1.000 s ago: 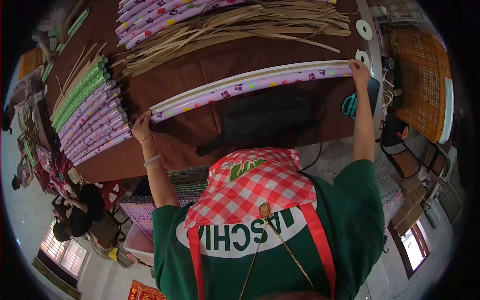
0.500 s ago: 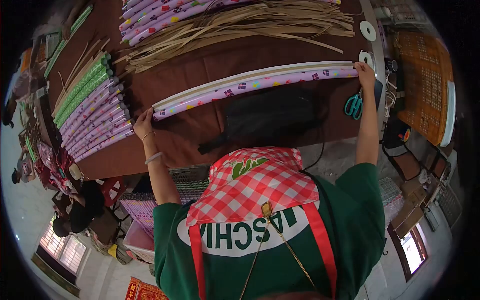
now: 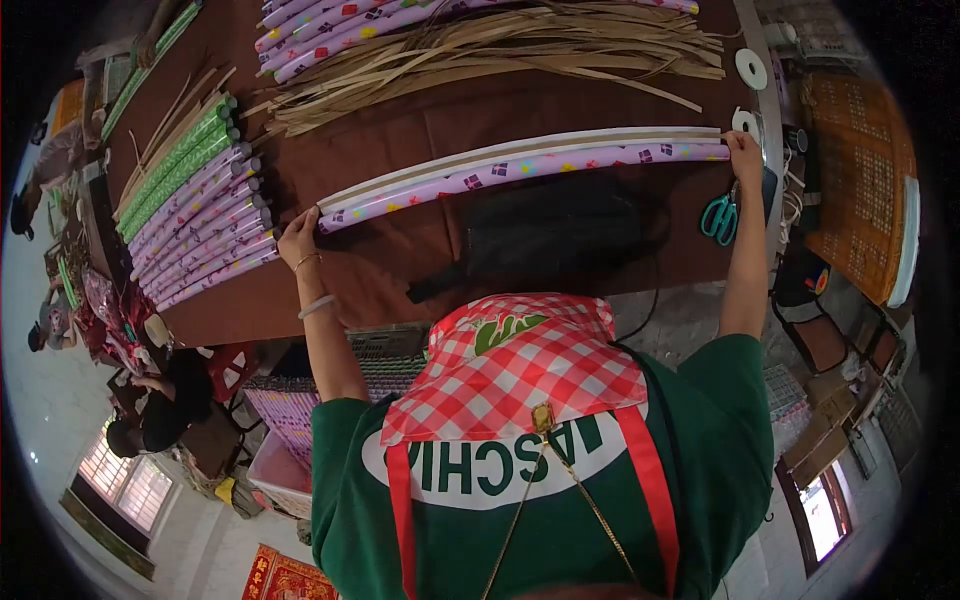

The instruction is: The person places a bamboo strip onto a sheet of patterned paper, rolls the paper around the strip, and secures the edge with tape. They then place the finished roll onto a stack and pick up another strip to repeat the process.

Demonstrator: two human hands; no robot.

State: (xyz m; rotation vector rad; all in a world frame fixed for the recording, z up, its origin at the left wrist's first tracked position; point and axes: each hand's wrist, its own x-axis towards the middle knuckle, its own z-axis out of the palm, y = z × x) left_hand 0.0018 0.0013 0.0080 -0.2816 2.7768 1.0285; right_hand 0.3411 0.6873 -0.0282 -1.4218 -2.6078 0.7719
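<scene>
A long roll of lilac wrapping paper (image 3: pixel 520 172) printed with small colourful gift shapes lies across the brown-covered table. Along its far side runs a white edge of paper (image 3: pixel 520 146) with a narrow tan strip on it. My left hand (image 3: pixel 298 240) is closed on the roll's left end, fingertips pinching at the paper's edge. At the opposite end my right hand (image 3: pixel 744 158) pinches the edge and the strip's tip. Teal-handled scissors (image 3: pixel 719 218) lie close to my right forearm. A dark, soft-looking bundle (image 3: pixel 560 230) sits between the roll and my apron.
Several finished-looking lilac rolls (image 3: pixel 205 235) and green rolls (image 3: pixel 185 155) are stacked at the left. Loose tan strips (image 3: pixel 500 70) lie beyond the roll, with more lilac rolls behind. White tape rolls (image 3: pixel 750 70) rest by the right edge. Another person (image 3: pixel 170 410) is at the lower left.
The view has shifted slightly, so the table's contents appear a little further right. Both hands keep hold of the roll's ends, and the white edge beside the tan strip shows slightly differently.
</scene>
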